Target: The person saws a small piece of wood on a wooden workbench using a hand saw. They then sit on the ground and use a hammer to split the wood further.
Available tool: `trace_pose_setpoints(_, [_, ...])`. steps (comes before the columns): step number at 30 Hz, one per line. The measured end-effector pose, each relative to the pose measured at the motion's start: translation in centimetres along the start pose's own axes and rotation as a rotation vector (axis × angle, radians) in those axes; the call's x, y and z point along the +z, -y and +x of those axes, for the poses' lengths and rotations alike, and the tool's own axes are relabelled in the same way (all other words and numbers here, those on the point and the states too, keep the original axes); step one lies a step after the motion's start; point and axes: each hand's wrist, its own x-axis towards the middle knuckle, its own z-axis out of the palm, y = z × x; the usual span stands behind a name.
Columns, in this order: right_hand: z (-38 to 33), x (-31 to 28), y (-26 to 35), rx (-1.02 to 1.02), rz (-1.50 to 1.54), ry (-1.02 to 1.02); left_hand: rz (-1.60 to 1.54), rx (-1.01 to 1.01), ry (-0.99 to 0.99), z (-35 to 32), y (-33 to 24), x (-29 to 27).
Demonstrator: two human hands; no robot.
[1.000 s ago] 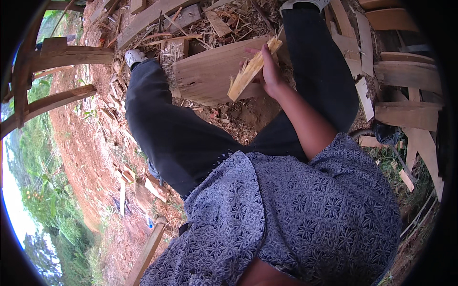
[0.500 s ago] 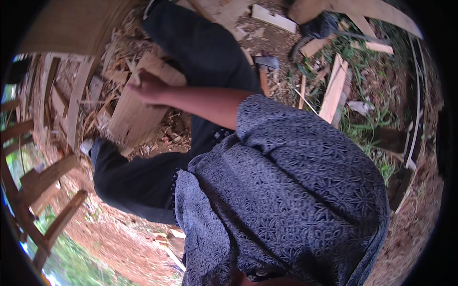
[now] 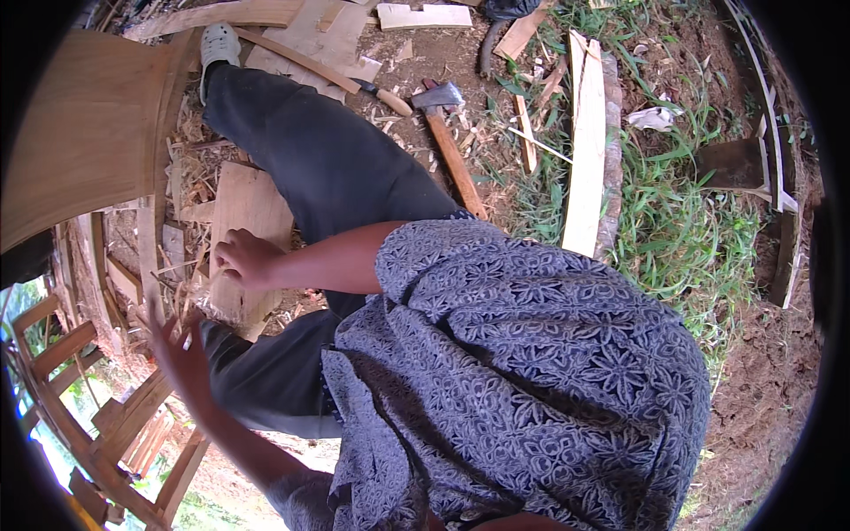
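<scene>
Above a flat wooden board [image 3: 252,196] lying between my legs is my right hand [image 3: 246,259], its fingers curled closed. Whatever it may hold is too small or hidden to make out. My left hand [image 3: 183,354] is raised beside my lower leg, fingers spread, slightly blurred, with nothing visible in it. Past my bent leg [image 3: 328,142] rests an axe [image 3: 453,146] with a wooden handle and a grey metal head. Close to the axe lies a tool with a light wooden handle [image 3: 394,102] and a dark metal shank.
Wood chips and offcuts litter the ground. A long pale plank [image 3: 586,150] lies across grass on the right. At the upper left stands a large brown wooden panel [image 3: 88,133]; wooden frames [image 3: 133,416] are at the lower left. A white shoe [image 3: 219,44] is on my foot.
My left hand has come into view at the lower left, fingers spread. My right hand stays over the board. The view has shifted, showing the axe and my shoe more fully.
</scene>
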Motion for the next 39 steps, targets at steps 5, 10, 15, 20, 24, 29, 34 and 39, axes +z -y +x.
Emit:
trace_pose_setpoints(5, [0.3,-3.6,0.0,0.050,-0.073,0.135,-0.034,0.167,0.115,4.3,2.5,6.3])
trace_pose_setpoints(10, [-2.2,-21.4,4.3,-0.380,0.032,-0.368,-0.186,0.033,-0.121,2.6,6.0,5.2])
trace_pose_setpoints(15, [-12.3,-36.3,-20.4,0.299,-0.314,-0.508,-0.371,0.001,-0.160,1.8,10.0,5.5])
trace_pose_setpoints(20, [-20.5,-33.9,-30.5,0.845,-0.915,-0.252,-0.765,-0.074,-0.203,1.0,10.9,6.3])
trace_pose_setpoints(24, [-19.9,-32.0,-29.6,0.927,-1.091,-0.175,-0.757,-0.101,-0.247,0.8,10.3,6.2])
trace_pose_setpoints(29, [-17.6,-34.9,-25.3,0.887,-0.927,-0.283,-0.579,-0.075,-0.352,0.5,9.9,6.4])
trace_pose_setpoints(34, [-13.8,-34.5,-6.7,0.682,-0.064,-0.483,-0.394,-0.024,-0.350,0.6,8.7,5.6])
trace_pose_setpoints(39, [-9.0,-27.3,12.1,0.406,0.109,-0.104,-0.380,-0.035,-0.320,1.4,8.9,5.8])
